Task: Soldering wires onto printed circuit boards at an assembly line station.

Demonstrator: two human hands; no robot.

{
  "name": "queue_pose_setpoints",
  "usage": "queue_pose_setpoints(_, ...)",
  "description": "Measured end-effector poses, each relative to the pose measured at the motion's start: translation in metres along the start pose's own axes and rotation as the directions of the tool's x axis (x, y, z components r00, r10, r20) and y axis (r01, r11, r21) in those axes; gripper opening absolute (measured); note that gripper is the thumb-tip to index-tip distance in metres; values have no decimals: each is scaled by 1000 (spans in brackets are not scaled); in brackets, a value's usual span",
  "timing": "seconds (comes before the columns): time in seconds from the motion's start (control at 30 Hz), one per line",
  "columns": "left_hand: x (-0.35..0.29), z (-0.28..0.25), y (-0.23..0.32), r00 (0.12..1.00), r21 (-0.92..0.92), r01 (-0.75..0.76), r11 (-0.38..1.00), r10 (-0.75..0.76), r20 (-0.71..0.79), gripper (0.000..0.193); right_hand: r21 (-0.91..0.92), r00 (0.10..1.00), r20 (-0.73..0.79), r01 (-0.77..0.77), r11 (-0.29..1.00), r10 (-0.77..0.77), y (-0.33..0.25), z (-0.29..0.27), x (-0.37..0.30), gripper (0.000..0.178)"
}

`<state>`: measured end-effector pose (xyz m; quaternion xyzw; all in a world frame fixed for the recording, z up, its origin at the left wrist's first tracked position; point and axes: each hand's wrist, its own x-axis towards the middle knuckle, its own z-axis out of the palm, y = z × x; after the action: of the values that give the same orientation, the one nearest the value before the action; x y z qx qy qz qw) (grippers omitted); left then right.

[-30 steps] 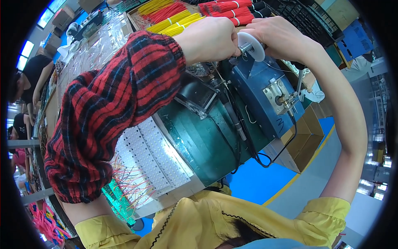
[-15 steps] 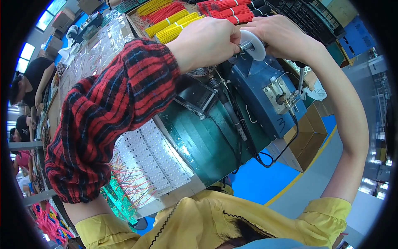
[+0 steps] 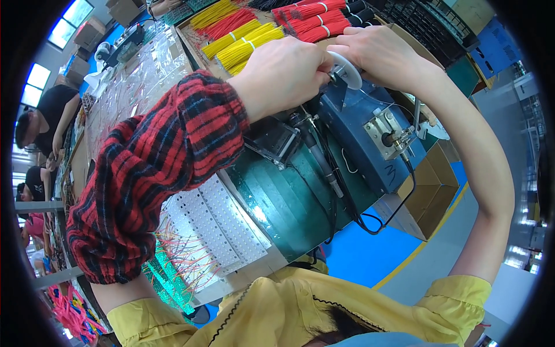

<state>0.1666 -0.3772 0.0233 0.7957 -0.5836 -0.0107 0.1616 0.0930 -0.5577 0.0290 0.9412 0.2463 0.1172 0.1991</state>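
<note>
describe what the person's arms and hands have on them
The left arm wears a loose red and black plaid oversleeve, gathered at both ends, over a yellow short-sleeved top. The right arm is bare below its yellow sleeve. Both hands, left and right, are ungloved.

Both hands meet on the small white round spool (image 3: 346,69) atop the blue metal machine box (image 3: 370,139): left hand (image 3: 283,75) left of it, right hand (image 3: 381,55) right. Bundled yellow and red wires (image 3: 260,29) lie behind.

Left hand (image 3: 281,74) and right hand (image 3: 378,53) gripping white spool (image 3: 346,69), blue machine (image 3: 370,139) beneath, yellow wire bundles (image 3: 243,43) behind
</note>
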Motion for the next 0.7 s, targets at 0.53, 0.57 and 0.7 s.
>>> queue_pose_setpoints(0.53,22,-16,-11,990,-247,142,959,-142,16,24,570,979,160,-196,798,126,2,-26,-10,49)
queue_pose_setpoints(0.57,28,-17,-10,991,-322,130,938,-126,33,27,576,978,145,-206,791,149,8,-29,-16,45)
queue_pose_setpoints(0.7,53,-9,-4,954,-556,252,792,-106,282,42,692,931,-78,-207,691,358,19,-35,-50,27)
